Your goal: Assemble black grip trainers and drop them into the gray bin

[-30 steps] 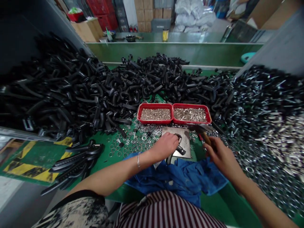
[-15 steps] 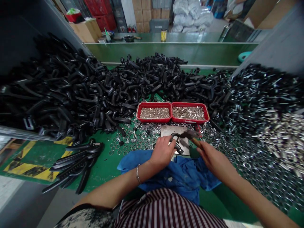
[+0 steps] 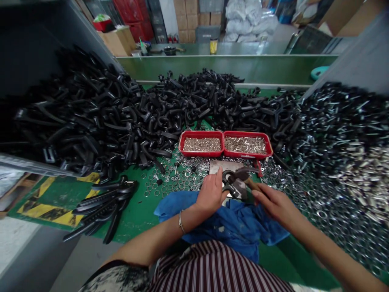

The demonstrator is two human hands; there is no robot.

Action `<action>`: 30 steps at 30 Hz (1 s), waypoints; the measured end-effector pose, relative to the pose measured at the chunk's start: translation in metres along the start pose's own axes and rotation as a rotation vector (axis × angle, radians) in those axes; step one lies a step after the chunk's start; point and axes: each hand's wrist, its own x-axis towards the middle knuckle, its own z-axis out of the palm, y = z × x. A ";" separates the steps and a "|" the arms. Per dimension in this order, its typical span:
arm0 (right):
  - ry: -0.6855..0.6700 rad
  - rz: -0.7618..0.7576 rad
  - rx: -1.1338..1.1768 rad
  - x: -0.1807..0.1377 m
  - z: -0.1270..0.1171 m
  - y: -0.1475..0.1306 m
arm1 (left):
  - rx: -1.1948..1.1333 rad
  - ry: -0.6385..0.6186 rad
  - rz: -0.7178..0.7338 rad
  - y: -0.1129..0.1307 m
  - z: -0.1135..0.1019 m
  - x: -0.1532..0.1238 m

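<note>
My left hand (image 3: 210, 194) is closed on a curved black handle part (image 3: 227, 182) and holds it down on a small steel plate (image 3: 225, 166). My right hand (image 3: 272, 202) grips the wooden handle of a small hammer (image 3: 243, 175), whose metal head is right over the black part. Both hands work above a crumpled blue cloth (image 3: 231, 225) at the table's near edge. Two red trays sit just behind the plate: the left tray (image 3: 200, 144) holds small silver pieces and the right tray (image 3: 248, 145) holds silver pins.
A big heap of black handle parts (image 3: 121, 113) fills the left and back of the green table. Loose washers (image 3: 176, 176) lie left of the plate. Metal parts (image 3: 346, 154) are piled on the right. Several assembled black handles (image 3: 103, 205) lie at the near left.
The hammer in my right hand has moved left and down, from beside the plate onto the black part. My left hand has shifted slightly, still holding the part on the plate.
</note>
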 end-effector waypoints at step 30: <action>0.349 0.060 -0.130 0.055 -0.033 0.023 | -0.164 -0.182 0.014 -0.035 -0.023 0.029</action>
